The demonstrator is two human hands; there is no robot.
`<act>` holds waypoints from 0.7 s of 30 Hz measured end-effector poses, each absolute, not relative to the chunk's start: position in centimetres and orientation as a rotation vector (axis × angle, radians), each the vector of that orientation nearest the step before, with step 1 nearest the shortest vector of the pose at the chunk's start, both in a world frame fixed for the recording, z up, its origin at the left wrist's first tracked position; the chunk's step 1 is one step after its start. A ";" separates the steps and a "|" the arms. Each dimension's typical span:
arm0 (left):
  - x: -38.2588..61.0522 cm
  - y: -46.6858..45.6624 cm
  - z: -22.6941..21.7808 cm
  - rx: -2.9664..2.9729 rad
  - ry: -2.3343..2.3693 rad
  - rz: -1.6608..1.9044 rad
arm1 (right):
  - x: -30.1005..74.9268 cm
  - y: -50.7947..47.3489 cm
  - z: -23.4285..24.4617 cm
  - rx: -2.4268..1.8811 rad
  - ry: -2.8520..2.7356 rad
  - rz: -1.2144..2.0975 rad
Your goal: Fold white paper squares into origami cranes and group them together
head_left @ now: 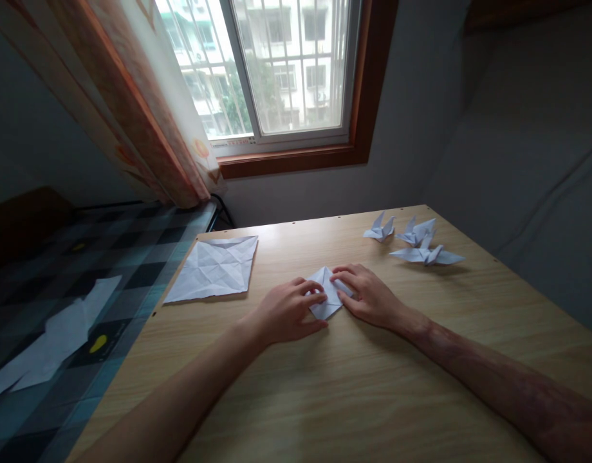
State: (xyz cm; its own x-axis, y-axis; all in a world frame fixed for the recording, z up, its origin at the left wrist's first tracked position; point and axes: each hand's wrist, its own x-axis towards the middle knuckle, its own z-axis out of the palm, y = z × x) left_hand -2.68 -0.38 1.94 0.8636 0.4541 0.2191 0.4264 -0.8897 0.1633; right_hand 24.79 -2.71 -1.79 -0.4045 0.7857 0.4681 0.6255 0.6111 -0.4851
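Observation:
A small piece of folded white paper (pixel 327 310), roughly diamond-shaped with creases and a raised flap on its right, lies flat on the wooden table. My left hand (pixel 292 310) rests at its left side, fingertips on the paper, thumb stretched out apart from them near the lower corner. My right hand (pixel 366 292) has its fingers and thumb around the right flap, gripping it. Part of the paper's left and right edges is hidden under the fingers.
Several folded paper cranes (pixel 427 256) stand at the table's back right. A creased paper sheet (pixel 216 267) lies at the left edge of the table (pixel 296 399). Paper strips (pixel 59 344) rest on the checked bed (pixel 146 247). Behind are a window (pixel 296 64) and a curtain (pixel 127 83).

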 end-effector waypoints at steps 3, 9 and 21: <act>-2.7 -0.6 2.2 3.058 0.662 0.277 | 24.7 -2.7 -1.7 -1.102 -2.154 0.308; -2.7 -1.0 1.7 3.160 0.683 0.252 | 24.7 -2.7 -1.8 -1.078 -2.148 0.333; -1.0 -1.1 2.3 1.670 0.936 0.928 | 25.3 -3.1 -1.1 -1.016 -1.796 0.633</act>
